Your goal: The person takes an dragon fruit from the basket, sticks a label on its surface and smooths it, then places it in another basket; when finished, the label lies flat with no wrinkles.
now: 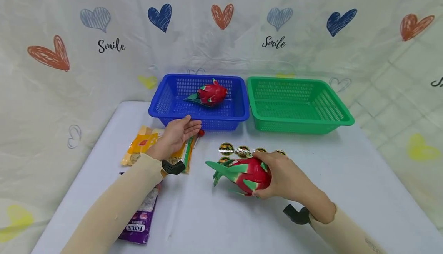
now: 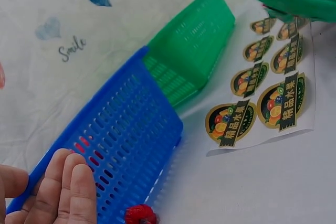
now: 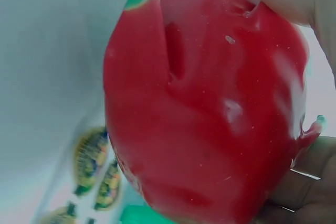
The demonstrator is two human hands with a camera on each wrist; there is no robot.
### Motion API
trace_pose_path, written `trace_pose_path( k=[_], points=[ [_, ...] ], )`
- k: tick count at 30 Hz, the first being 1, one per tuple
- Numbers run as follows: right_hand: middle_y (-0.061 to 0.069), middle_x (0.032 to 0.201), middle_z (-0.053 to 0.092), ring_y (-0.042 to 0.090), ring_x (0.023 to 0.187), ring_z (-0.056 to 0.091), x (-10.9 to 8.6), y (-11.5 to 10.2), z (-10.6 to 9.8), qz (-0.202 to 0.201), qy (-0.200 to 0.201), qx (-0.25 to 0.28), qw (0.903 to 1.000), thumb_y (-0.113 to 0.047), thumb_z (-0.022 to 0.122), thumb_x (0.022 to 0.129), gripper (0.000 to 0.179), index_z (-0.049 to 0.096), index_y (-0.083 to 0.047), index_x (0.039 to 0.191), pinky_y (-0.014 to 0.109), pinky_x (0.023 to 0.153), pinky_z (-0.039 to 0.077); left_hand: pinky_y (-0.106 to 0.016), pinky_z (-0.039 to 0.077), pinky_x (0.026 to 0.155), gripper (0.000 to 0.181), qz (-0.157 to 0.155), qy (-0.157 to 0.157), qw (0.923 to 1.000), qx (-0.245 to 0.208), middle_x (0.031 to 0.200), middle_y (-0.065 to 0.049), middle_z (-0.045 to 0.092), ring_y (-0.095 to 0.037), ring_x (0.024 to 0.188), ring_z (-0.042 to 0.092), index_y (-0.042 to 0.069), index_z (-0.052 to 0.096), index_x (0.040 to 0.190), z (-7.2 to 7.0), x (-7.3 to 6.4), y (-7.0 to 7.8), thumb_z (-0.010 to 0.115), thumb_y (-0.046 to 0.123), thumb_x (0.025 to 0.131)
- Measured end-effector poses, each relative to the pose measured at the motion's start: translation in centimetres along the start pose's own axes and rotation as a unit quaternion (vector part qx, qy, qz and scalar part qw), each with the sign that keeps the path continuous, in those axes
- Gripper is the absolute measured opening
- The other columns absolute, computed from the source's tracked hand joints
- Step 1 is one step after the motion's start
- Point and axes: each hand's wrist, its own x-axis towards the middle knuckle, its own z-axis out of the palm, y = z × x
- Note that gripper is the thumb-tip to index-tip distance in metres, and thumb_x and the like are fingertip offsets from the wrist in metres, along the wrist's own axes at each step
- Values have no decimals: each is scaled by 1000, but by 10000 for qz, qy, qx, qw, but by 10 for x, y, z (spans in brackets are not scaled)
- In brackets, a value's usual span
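Note:
My right hand [image 1: 285, 175] grips a red dragon fruit [image 1: 254, 177] with green leaf tips, thumb on one side and fingers on the other. It hangs over a sheet of round fruit stickers [image 1: 243, 152], covering part of it; in the right wrist view the dragon fruit [image 3: 205, 98] fills most of the picture. My left hand [image 1: 176, 134] holds nothing, its fingers extended at the front wall of the blue basket [image 1: 199, 118]. Inside that basket lies another dragon fruit [image 1: 212, 93]. The left wrist view shows the left fingers [image 2: 79, 192] beside the basket rim.
A green basket [image 1: 297, 125] stands right of the blue one. Yellow snack packets [image 1: 140, 144] lie under and beside the left hand, with a purple packet [image 1: 140, 223] nearer the front, partly behind the left forearm. A small red item [image 1: 201, 132] sits before the blue basket.

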Motion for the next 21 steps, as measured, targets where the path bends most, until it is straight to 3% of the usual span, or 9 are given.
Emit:
trace_pose_path(
  k=[9,16,21],
  points=[
    [6,125,71,24,113,66,-29,-4,4,325,-329,14,9989,-46,99,60,96,61,-8,139,35,77,65,-31,54,108,24,42,-76,9999,94,122,-8,72,-15,108,72,9,55,115,3,-3,2,44,31,112],
    [10,134,65,29,122,60,-31,-13,2,300,-568,-75,9979,-45,97,61,94,61,-10,140,43,81,64,-29,55,104,30,23,-24,9999,145,112,-2,74,-13,107,73,7,58,121,2,-1,2,44,32,112],
    [12,138,62,31,124,57,-29,-18,6,261,-575,-105,9979,-50,96,63,95,61,-9,140,46,83,63,-28,56,103,28,-3,-25,9999,160,128,-9,72,-13,107,73,8,57,117,3,-1,1,44,32,112]
  ],
)
